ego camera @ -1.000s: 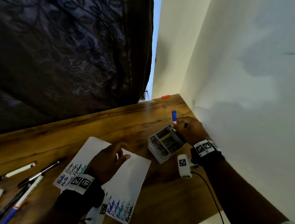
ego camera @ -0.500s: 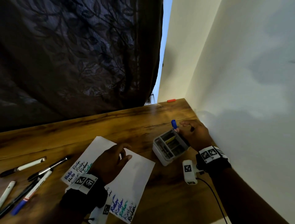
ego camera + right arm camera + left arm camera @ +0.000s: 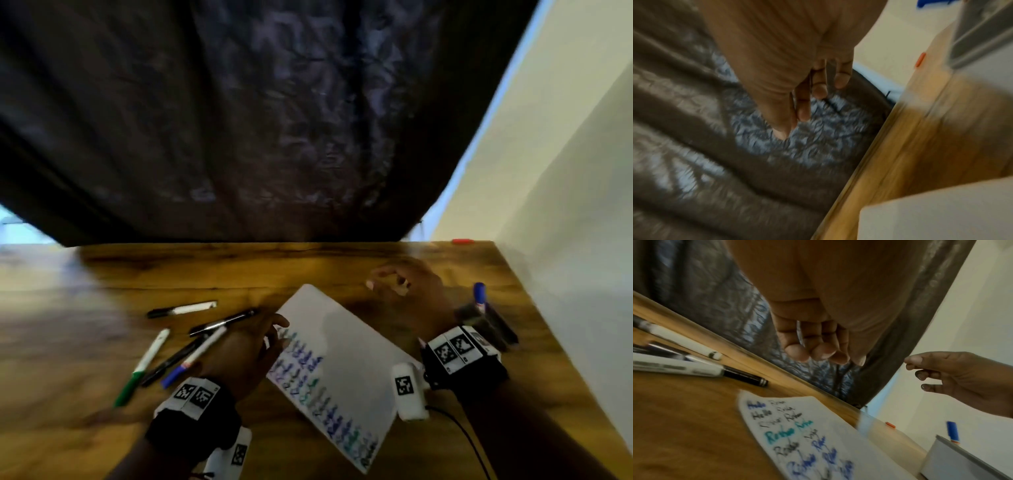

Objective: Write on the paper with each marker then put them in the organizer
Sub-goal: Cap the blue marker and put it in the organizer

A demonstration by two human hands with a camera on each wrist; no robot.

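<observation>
Item: right hand (image 3: 407,291), right of centre in the head view, above the table (image 3: 308,267), fingers loosely spread, holding nothing. Item: left hand (image 3: 246,346), lower centre, fingers relaxed, over the left edge of the paper (image 3: 346,346). Item: blue-capped marker (image 3: 479,294), upright in the organizer (image 3: 486,322), right edge. Item: loose markers (image 3: 181,356), five or so, lying lower left on the table.

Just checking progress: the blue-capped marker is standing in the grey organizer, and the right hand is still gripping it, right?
Not quite. The blue-capped marker does stand in the grey organizer, but the right hand holds nothing: it hangs empty over the wooden table, apart from the marker. The head view shows this, and the left wrist view confirms it.
</observation>
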